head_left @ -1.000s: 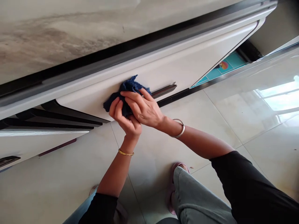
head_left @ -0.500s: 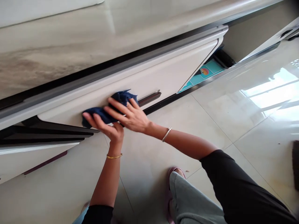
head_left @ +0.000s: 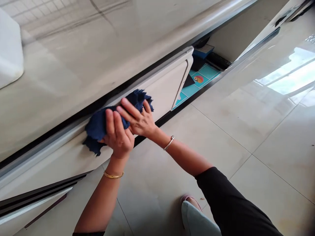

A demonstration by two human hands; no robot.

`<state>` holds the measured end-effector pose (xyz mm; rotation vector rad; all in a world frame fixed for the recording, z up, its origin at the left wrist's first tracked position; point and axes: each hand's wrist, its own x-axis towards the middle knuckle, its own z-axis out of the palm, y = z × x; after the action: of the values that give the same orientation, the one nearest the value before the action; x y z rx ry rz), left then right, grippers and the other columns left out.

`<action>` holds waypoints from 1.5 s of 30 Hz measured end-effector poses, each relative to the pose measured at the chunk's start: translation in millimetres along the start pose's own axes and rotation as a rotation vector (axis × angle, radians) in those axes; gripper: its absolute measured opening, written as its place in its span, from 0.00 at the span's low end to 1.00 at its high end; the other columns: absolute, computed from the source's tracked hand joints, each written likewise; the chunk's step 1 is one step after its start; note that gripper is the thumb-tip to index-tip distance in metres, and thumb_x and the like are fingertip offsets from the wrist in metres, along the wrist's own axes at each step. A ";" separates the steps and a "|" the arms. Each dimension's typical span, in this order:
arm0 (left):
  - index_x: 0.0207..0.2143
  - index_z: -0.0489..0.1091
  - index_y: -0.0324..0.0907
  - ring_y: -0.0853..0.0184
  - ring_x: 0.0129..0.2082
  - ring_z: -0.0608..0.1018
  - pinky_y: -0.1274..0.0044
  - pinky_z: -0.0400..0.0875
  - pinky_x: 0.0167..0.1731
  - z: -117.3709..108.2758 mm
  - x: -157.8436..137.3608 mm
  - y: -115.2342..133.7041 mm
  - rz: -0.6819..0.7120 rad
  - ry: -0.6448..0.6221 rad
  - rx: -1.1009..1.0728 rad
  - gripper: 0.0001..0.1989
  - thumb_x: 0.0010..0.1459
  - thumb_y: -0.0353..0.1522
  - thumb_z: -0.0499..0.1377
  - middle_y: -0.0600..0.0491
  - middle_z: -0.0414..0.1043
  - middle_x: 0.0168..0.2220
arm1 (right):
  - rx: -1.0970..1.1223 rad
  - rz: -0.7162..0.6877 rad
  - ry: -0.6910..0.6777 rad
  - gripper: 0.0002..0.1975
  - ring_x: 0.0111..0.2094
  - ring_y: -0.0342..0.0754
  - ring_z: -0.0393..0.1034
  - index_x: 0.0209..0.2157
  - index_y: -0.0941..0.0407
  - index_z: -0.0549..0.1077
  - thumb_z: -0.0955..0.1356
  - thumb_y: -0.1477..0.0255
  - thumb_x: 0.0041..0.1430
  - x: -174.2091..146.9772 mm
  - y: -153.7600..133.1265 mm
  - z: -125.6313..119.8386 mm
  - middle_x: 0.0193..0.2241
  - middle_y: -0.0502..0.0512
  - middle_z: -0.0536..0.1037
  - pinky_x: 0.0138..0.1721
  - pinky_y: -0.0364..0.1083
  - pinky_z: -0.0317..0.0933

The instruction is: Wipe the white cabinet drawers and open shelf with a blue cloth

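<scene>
While the left hand [head_left: 119, 140] and the right hand [head_left: 142, 123] grasp the navy cloth [head_left: 96, 126] against the white panel [head_left: 164, 88], just below the front edge of the countertop [head_left: 83, 68], flattening its bunched folds into 1 even layer should wipe best.

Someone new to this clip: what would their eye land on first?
Probably the frayed dark blue cloth, left of centre, under the fingers of the left hand and right hand against the white cabinet front. Next, the gold bangle on the left wrist and silver bangle on the right. The bright teal tile-patterned surface stands out too, low in the open space past the front's right end.
</scene>
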<state>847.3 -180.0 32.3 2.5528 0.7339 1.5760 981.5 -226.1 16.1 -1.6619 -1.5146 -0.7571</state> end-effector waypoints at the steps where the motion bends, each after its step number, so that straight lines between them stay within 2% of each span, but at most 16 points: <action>1: 0.64 0.66 0.44 0.52 0.74 0.58 0.57 0.49 0.73 11.4 7.8 12.5 -0.021 -0.054 -0.028 0.25 0.71 0.44 0.50 0.41 0.65 0.67 | 0.011 0.027 0.068 0.33 0.60 0.54 0.73 0.73 0.42 0.53 0.61 0.58 0.69 -1.5 16.2 2.7 0.69 0.50 0.67 0.71 0.61 0.57; 3: 0.65 0.65 0.47 0.54 0.73 0.60 0.60 0.51 0.73 31.1 24.3 37.4 -0.041 -0.153 -0.089 0.24 0.71 0.44 0.50 0.46 0.65 0.68 | 0.043 0.079 0.149 0.31 0.63 0.55 0.70 0.71 0.46 0.58 0.59 0.55 0.70 -0.6 45.5 2.2 0.68 0.54 0.67 0.72 0.61 0.52; 6: 0.68 0.62 0.50 0.53 0.69 0.68 0.57 0.49 0.73 54.6 50.7 71.3 -0.012 -0.269 -0.128 0.24 0.73 0.42 0.48 0.51 0.63 0.70 | 0.080 0.143 0.242 0.32 0.68 0.57 0.64 0.69 0.52 0.63 0.57 0.53 0.70 5.6 81.9 -10.5 0.68 0.61 0.67 0.74 0.63 0.45; 12: 0.69 0.60 0.52 0.57 0.59 0.77 0.56 0.58 0.68 91.1 99.0 116.4 0.105 -0.454 -0.205 0.25 0.76 0.42 0.40 0.54 0.61 0.71 | 0.145 0.391 0.361 0.31 0.74 0.57 0.51 0.70 0.55 0.58 0.55 0.57 0.73 14.7 121.7 -30.7 0.71 0.65 0.61 0.73 0.66 0.44; 15: 0.69 0.61 0.52 0.58 0.58 0.78 0.60 0.61 0.66 103.5 100.9 116.8 0.143 -0.503 -0.221 0.24 0.75 0.41 0.43 0.54 0.62 0.71 | 0.116 0.444 0.418 0.31 0.75 0.53 0.47 0.71 0.58 0.54 0.53 0.59 0.73 5.2 123.8 -16.3 0.71 0.68 0.60 0.73 0.62 0.46; 19: 0.69 0.62 0.50 0.60 0.58 0.78 0.66 0.64 0.65 114.7 69.3 98.3 0.279 -0.661 -0.218 0.25 0.74 0.36 0.43 0.52 0.65 0.69 | 0.060 0.612 0.428 0.34 0.76 0.51 0.46 0.70 0.67 0.54 0.52 0.60 0.74 -37.9 115.9 16.3 0.70 0.77 0.58 0.73 0.58 0.51; 24: 0.73 0.53 0.44 0.62 0.62 0.74 0.66 0.60 0.67 117.0 31.6 81.3 0.443 -0.825 -0.005 0.31 0.70 0.24 0.38 0.48 0.58 0.72 | 0.146 0.793 0.088 0.36 0.77 0.51 0.41 0.71 0.72 0.49 0.54 0.59 0.74 -83.5 103.0 30.1 0.72 0.78 0.53 0.75 0.57 0.45; 26: 0.75 0.46 0.45 0.60 0.60 0.75 0.65 0.61 0.66 110.8 37.2 84.3 0.486 -0.831 0.063 0.34 0.69 0.23 0.39 0.47 0.55 0.73 | 0.192 0.837 0.058 0.36 0.77 0.51 0.38 0.74 0.66 0.43 0.55 0.60 0.74 -73.7 100.2 21.3 0.74 0.71 0.48 0.76 0.57 0.43; 29: 0.76 0.41 0.49 0.58 0.61 0.75 0.63 0.62 0.64 95.2 68.4 103.1 0.452 -0.736 0.091 0.34 0.70 0.25 0.42 0.49 0.52 0.75 | 0.208 0.816 0.122 0.36 0.78 0.53 0.33 0.75 0.53 0.28 0.54 0.62 0.75 -30.4 101.3 -6.7 0.76 0.57 0.44 0.76 0.61 0.41; 33: 0.73 0.52 0.49 0.55 0.63 0.73 0.60 0.64 0.61 87.3 102.3 130.7 0.344 -0.555 0.145 0.28 0.74 0.30 0.39 0.50 0.50 0.75 | 0.129 0.655 0.178 0.37 0.78 0.48 0.28 0.70 0.48 0.13 0.51 0.64 0.76 12.2 112.0 -33.2 0.77 0.49 0.38 0.77 0.57 0.42; 35: 0.73 0.54 0.48 0.57 0.57 0.77 0.61 0.67 0.58 96.4 92.5 129.9 0.354 -0.516 0.176 0.27 0.75 0.31 0.40 0.49 0.53 0.74 | 0.083 0.656 0.181 0.37 0.77 0.46 0.28 0.69 0.48 0.11 0.49 0.64 0.76 -2.6 117.8 -22.1 0.77 0.50 0.37 0.76 0.56 0.43; 37: 0.75 0.49 0.48 0.62 0.54 0.79 0.65 0.68 0.58 111.5 64.0 117.5 0.405 -0.597 0.175 0.30 0.73 0.27 0.40 0.51 0.55 0.73 | 0.074 0.726 0.177 0.36 0.77 0.49 0.33 0.71 0.51 0.14 0.49 0.64 0.75 -41.3 121.6 3.5 0.77 0.55 0.39 0.76 0.58 0.46; 39: 0.76 0.39 0.47 0.63 0.61 0.75 0.69 0.68 0.60 127.2 27.7 99.7 0.496 -0.724 0.141 0.34 0.70 0.23 0.39 0.52 0.55 0.73 | 0.120 0.727 0.181 0.38 0.77 0.54 0.37 0.74 0.56 0.22 0.52 0.63 0.73 -88.5 122.8 32.5 0.76 0.64 0.43 0.74 0.62 0.48; 41: 0.76 0.33 0.46 0.63 0.65 0.72 0.68 0.64 0.65 137.8 -3.1 84.9 0.508 -0.809 0.160 0.37 0.69 0.20 0.40 0.51 0.53 0.73 | 0.159 0.742 0.156 0.39 0.77 0.57 0.39 0.75 0.57 0.28 0.54 0.63 0.72 -125.4 121.0 53.2 0.75 0.68 0.45 0.73 0.66 0.48; 43: 0.76 0.32 0.48 0.62 0.60 0.76 0.66 0.64 0.66 139.6 -18.6 78.7 0.471 -0.849 0.187 0.38 0.69 0.21 0.41 0.50 0.53 0.73 | 0.153 0.738 0.157 0.38 0.77 0.57 0.36 0.74 0.55 0.27 0.54 0.65 0.72 -138.8 116.0 59.5 0.75 0.68 0.44 0.73 0.67 0.49; 45: 0.76 0.30 0.51 0.62 0.54 0.81 0.67 0.69 0.62 131.2 -15.2 81.4 0.404 -0.858 0.199 0.37 0.70 0.22 0.41 0.49 0.53 0.73 | 0.105 0.729 0.200 0.37 0.78 0.54 0.30 0.74 0.52 0.23 0.51 0.66 0.73 -125.0 108.2 51.8 0.76 0.65 0.38 0.73 0.64 0.48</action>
<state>983.7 -232.5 -19.7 3.2281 0.2855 0.3036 1069.9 -253.1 -130.4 -1.8151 -0.7047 -0.4134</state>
